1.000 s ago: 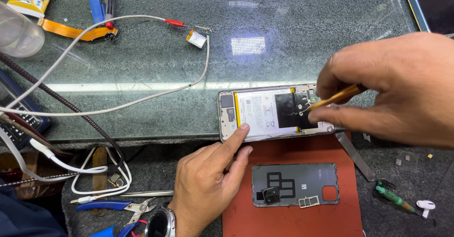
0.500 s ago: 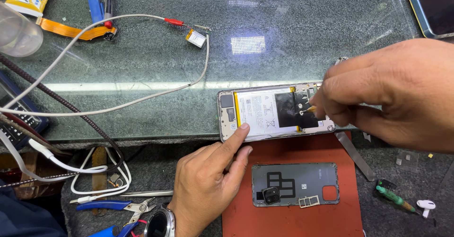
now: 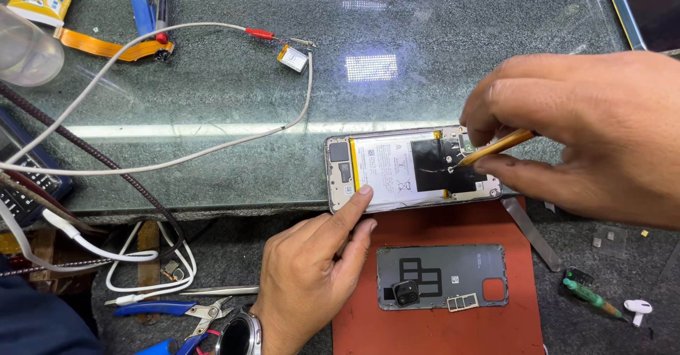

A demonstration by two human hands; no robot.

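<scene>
Yellow tool point(image 3: 496, 147) pinched in the right hand point(image 3: 588, 132), left hand point(image 3: 312, 270) pinning the open phone point(image 3: 411, 167) — keep pressure light, tip steady.

Red-orange mat point(image 3: 439, 327), grey back cover point(image 3: 443, 277), white battery point(image 3: 386, 167) with black patch, yellow-handled tool point(image 3: 496, 146), speckled grey-green counter point(image 3: 397, 36)

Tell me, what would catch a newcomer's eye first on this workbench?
The opened phone at the glass bench's front edge, its back off and battery showing, pinned by the left hand while the right hand touches a yellow-handled tool to its insides. Just below, the removed back cover lies on a red mat.
</scene>
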